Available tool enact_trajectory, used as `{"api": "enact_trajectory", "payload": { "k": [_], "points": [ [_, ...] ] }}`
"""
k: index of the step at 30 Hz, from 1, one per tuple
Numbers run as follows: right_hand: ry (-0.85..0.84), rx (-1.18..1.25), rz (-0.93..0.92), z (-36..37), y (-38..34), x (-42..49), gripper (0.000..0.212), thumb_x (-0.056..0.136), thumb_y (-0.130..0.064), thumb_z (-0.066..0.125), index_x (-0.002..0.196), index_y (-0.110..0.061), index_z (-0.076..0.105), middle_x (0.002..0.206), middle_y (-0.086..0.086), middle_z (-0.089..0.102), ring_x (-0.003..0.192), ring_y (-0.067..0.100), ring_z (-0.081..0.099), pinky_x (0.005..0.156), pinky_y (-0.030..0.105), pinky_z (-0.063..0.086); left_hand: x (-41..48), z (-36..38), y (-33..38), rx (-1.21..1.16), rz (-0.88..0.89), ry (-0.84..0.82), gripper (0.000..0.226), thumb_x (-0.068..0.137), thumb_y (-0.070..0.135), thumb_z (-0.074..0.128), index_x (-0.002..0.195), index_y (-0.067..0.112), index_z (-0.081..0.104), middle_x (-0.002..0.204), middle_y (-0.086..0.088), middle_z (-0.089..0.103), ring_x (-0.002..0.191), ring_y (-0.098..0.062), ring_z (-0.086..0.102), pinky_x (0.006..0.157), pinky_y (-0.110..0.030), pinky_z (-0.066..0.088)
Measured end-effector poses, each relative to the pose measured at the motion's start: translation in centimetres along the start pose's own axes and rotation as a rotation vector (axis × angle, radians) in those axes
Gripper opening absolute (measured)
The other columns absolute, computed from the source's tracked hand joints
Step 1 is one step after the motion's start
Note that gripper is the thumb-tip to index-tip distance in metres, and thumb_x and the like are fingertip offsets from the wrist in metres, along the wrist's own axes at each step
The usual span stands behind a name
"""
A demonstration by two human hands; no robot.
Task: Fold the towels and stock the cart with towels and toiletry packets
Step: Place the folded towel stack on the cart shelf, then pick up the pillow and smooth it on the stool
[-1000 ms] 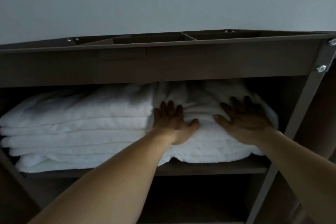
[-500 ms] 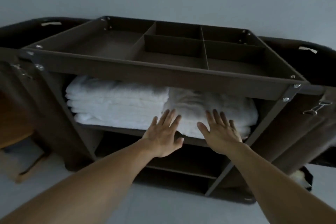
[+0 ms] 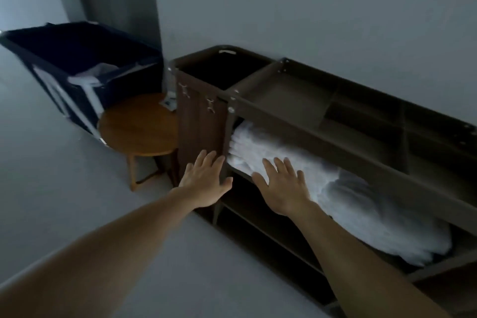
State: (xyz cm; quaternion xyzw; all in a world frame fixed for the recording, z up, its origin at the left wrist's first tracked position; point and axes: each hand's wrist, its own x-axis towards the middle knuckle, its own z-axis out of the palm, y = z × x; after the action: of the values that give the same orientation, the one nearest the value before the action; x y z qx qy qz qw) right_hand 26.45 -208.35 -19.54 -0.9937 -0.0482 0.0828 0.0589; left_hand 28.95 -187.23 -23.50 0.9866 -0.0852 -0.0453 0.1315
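Your L hand (image 3: 204, 183) and R hand (image 3: 282, 188) are both out flat, fingers straight and apart, gripping nothing. White folded towels (image 3: 348, 196) lie stacked on the upper shelf of the cart (image 3: 309, 134), under its divided top tray (image 3: 296, 95). R hand is at the stack's front edge, prob. to square it. Contact unclear, pic blurred. L hand is by the corner post (image 3: 228, 131). No toiletry packets visible; tray likely awaits them.

Hands, two: left hand (image 3: 206, 184), right hand (image 3: 284, 190). Cart (image 3: 309, 133), one. Round table (image 3: 139, 124), one, nine o'clock. Blue hamper (image 3: 121, 82), one. Towels (image 3: 361, 201) blurred, uncounted.
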Motion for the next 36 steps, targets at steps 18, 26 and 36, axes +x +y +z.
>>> {"api": "enact_trajectory", "payload": {
  "k": [18,26,36],
  "points": [
    [-0.221,0.005,-0.466,4.0,-36.3,18.2,0.075,0.097,-0.069,0.019,0.157,-0.024,0.024,0.167,0.001,0.008,0.154,0.02,-0.004,0.121,0.05,0.008,-1.1,-8.3,-35.6,-0.085,-0.541,0.037,0.079,0.089,0.063,0.043,0.154,0.026,0.017,0.166,-0.003,0.005,0.153,-0.028,-0.008,0.121,-0.051,0.01],
    [-0.239,-0.01,-0.631,1.5,-46.6,32.3,0.075,0.097,-0.069,0.019,0.157,-0.025,0.023,0.167,0.001,0.007,0.154,0.022,-0.004,0.121,0.051,0.009,7.9,-15.0,-46.0,-0.01,-0.68,0.107,0.079,0.094,0.064,0.038,0.158,0.024,0.012,0.167,-0.003,0.001,0.153,-0.026,-0.01,0.123,-0.049,0.008],
    [-0.248,-0.022,-0.668,3.0,-59.8,46.5,0.073,0.095,-0.068,0.028,0.154,-0.025,0.031,0.165,-0.001,0.015,0.153,0.021,0.004,0.119,0.049,0.017,14.0,-17.6,-61.6,-0.023,-0.793,0.114,0.082,0.094,0.063,0.04,0.158,0.022,0.009,0.167,-0.003,-0.001,0.153,-0.026,-0.011,0.124,-0.048,0.009]
  ]
}}
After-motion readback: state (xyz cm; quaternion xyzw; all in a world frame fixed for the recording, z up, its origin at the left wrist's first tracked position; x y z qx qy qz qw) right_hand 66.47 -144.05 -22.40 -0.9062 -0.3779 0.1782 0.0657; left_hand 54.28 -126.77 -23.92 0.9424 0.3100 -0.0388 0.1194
